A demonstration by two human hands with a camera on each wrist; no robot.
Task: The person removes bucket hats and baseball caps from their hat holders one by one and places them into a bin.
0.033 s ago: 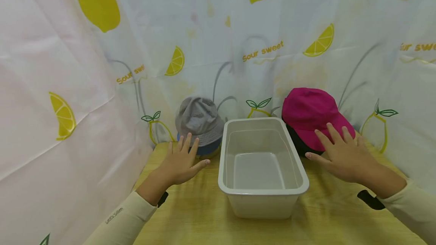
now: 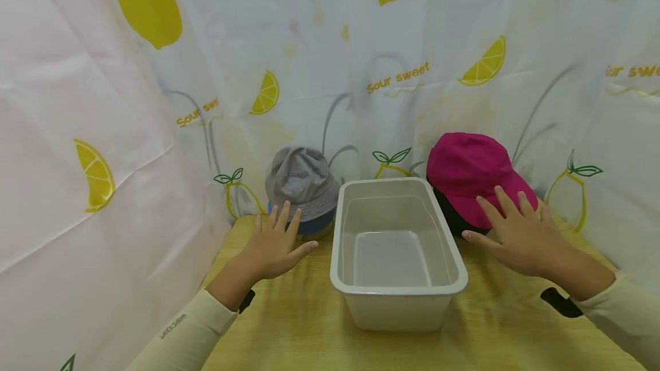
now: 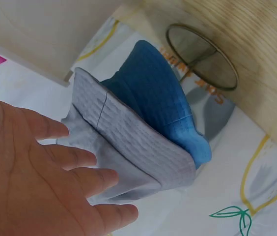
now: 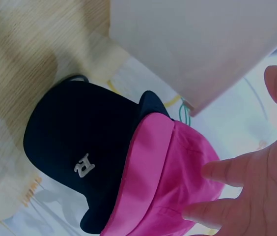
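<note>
My left hand [image 2: 275,251] is held out with its fingers spread in front of a grey bucket hat [image 2: 299,170] and holds nothing. In the left wrist view, that hat sits over a blue bucket hat [image 3: 153,88], on a stand with a thin round base [image 3: 202,55]. Over on the right, my right hand [image 2: 526,239] also has spread fingers and is unfilled, in front of a bright pink cap [image 2: 466,159]. Beneath the pink cap is a black cap [image 4: 69,128] with a silver letter on it. Between both hands stands an off-white plastic bin [image 2: 397,291] with nothing inside.
The bin rests on a light wooden table [image 2: 278,331]. Lemon-printed curtains [image 2: 309,27] hang behind the hats and along the left side. Both hat stacks stand at the table's back, close to the curtain and to the bin's sides.
</note>
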